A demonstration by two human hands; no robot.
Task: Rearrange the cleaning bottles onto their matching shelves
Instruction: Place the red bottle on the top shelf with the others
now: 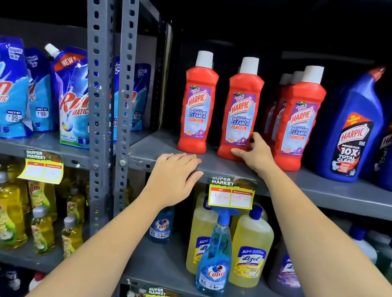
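Observation:
Red Harpic bathroom-cleaner bottles with white caps stand on the grey middle shelf [212,164]. One red bottle [198,103] stands alone at the left. A second red bottle [242,109] has my right hand [252,153] wrapped around its base, thumb in front. A row of red bottles [294,119] stands just right of that hand. Big blue Harpic bottles [351,130] fill the right end. My left hand [173,178] lies flat on the shelf's front edge, fingers apart, holding nothing.
The lower shelf holds a blue Colin spray bottle [216,254], yellow Lizol bottles [251,251] and a purple one. Rin Matic pouches [4,88] and yellow Vim bottles [7,210] fill the left rack beyond the perforated grey uprights [123,87]. Price tags [231,195] hang from shelf edges.

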